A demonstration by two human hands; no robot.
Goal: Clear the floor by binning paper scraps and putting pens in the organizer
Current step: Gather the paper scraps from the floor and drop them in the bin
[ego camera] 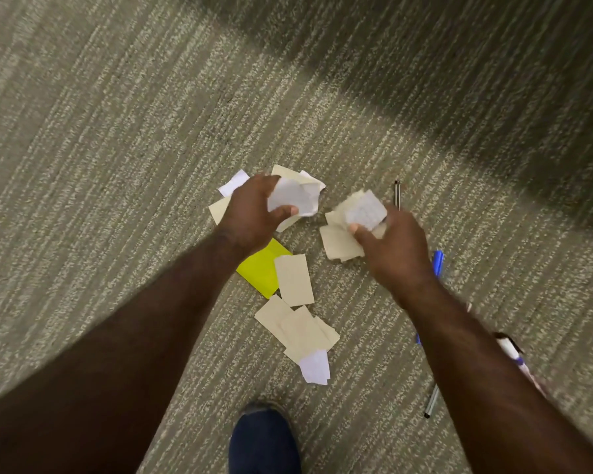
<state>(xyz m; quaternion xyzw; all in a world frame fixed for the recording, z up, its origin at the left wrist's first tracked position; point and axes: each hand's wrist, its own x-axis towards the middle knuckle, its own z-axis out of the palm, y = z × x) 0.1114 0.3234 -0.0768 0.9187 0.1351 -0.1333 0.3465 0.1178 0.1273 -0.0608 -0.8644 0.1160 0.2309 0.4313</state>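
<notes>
You are most likely standing in an office. The floor is low-pile, striped grey-green commercial carpet (124,138) filling the whole frame, and stationery lies scattered across the centre and lower right: cut paper scraps (297,331), a yellow sticky note (261,268) and several pens (397,195).

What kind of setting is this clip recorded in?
Probably an office or similar workspace, though only floor shows. Clues: the striped grey-green commercial-style carpet, scattered paper scraps with a yellow sticky-note sheet, and pens such as the blue pen lying on it.
</notes>
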